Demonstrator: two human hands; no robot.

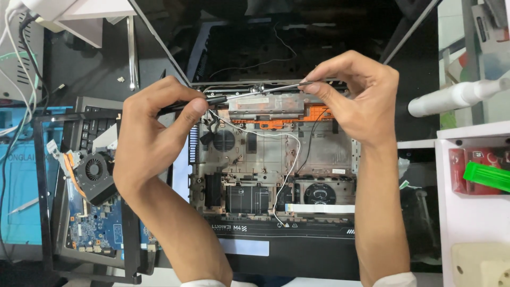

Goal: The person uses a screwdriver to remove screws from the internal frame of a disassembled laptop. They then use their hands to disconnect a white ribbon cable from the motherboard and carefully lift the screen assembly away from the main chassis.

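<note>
An opened laptop base [276,159] lies in the middle of the bench, its inner shell bare, with white and black wires [289,159] trailing across it. My left hand [154,133] grips the black handle of a screwdriver [228,98] whose thin shaft runs right along the hinge area. My right hand [356,95] pinches the shaft's far end between thumb and forefinger, above an orange-edged metal bracket [268,109].
A removed blue motherboard [93,223] with its fan [95,170] rests on a keyboard frame at left. A white shelf unit [473,202] with a red box and green piece stands at right. A white tube [457,95] pokes in from the right.
</note>
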